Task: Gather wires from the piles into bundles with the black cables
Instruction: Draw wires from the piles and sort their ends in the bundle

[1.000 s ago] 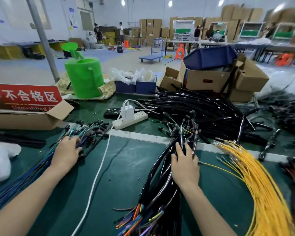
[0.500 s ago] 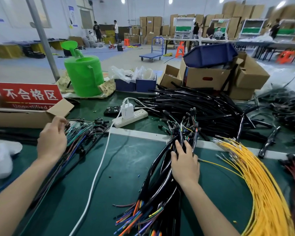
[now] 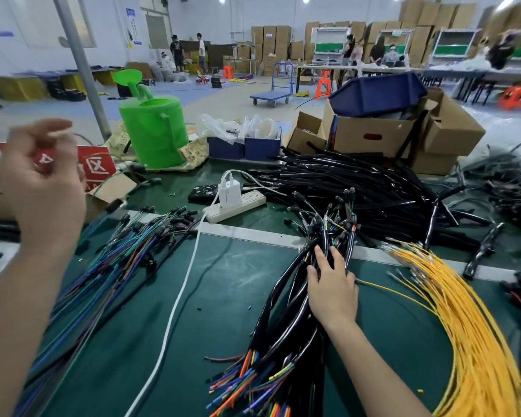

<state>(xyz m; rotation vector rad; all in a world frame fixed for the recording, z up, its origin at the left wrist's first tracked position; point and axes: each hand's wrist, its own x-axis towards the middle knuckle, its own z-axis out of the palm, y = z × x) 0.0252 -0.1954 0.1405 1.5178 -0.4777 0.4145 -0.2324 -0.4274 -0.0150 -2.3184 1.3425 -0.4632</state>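
Left hand [image 3: 42, 182]: in the air, blurry; I cannot tell if my fingers [image 3: 53, 127] pinch anything.
Right hand [image 3: 333, 285]: fingers straight, pressing the black cables [image 3: 286, 308] on the bench [image 3: 229, 281].
Colored wires [image 3: 127, 251]: piled to their left.

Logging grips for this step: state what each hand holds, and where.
Right hand presses flat on the black cable bundle near its connector end, gripping nothing. Left hand is raised and blurred; any hold cannot be told.

red sign [image 3: 98, 167], white character 区 legible, remainder hidden
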